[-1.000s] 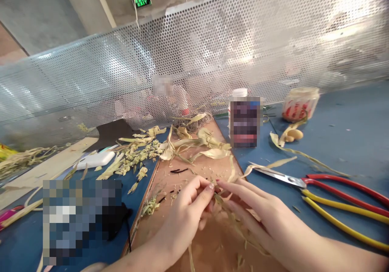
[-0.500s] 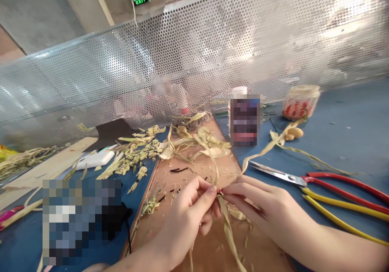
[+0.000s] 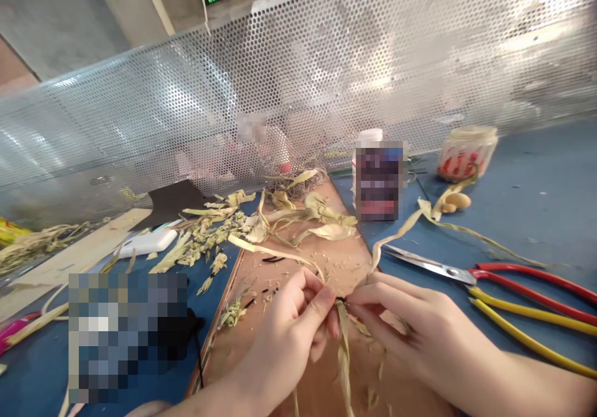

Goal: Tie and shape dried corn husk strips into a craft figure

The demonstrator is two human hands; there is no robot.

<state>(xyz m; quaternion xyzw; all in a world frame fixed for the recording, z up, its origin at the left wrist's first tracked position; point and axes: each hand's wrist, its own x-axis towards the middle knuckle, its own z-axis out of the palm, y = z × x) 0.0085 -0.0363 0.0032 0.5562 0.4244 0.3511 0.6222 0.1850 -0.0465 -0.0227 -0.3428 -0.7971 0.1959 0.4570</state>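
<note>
My left hand [image 3: 298, 320] is closed, thumb and fingers pinching dried leaf strips [image 3: 344, 355]. One pale strip [image 3: 275, 250] curves up out of this pinch toward the far left, and other ends hang below the fingers. Close beside it, my right hand [image 3: 413, 317] is closed in a pinch too, and a long strip [image 3: 380, 243] runs up from behind its fingers toward the jar. A small dark band [image 3: 341, 299] shows between the two sets of fingertips where the strips meet. The fingers hide part of this joint.
Red-and-yellow-handled scissors [image 3: 457, 273] lie open right of my right hand. A glass jar [image 3: 467, 155] and a white-capped bottle [image 3: 370, 136] stand behind. Dried husks [image 3: 329, 230] cover the far brown board [image 3: 261, 355]. A perforated metal screen [image 3: 298, 81] closes off the back.
The pale strip above my left hand has swung from nearly upright over to the left. My fingertips are slightly farther apart, showing more of the dark band.
</note>
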